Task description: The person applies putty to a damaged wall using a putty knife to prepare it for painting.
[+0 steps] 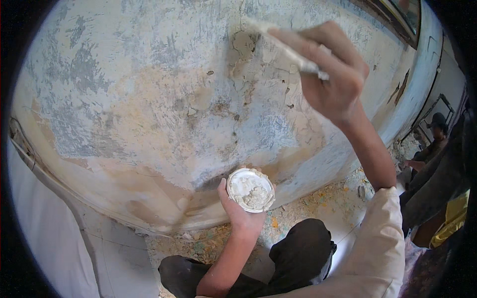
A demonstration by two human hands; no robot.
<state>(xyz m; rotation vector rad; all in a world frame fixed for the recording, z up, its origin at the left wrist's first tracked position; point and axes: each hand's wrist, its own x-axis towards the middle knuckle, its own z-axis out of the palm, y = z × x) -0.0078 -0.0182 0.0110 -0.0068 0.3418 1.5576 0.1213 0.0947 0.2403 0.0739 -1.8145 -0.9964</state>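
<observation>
My left hand (236, 213) is closed round a shallow white round container (247, 184) with lumpy off-white paste in it, held in front of the wall's lower part. My right hand (328, 74) is raised at the upper right, fingers closed on a paste-coated scraper (285, 45), slightly blurred. The scraper's pale tip reaches up-left beside a cracked, chipped patch on the mottled wall (119, 104); whether it touches the wall I cannot tell.
My bent knees (298, 238) are below. Plaster debris (278, 223) litters the tiled floor (112, 258). A white sheet (44, 218) hangs at left. At right crouches another person (432, 144), near dark items and a yellow bag (449, 223). A frame (405, 15) edges the wall's upper right.
</observation>
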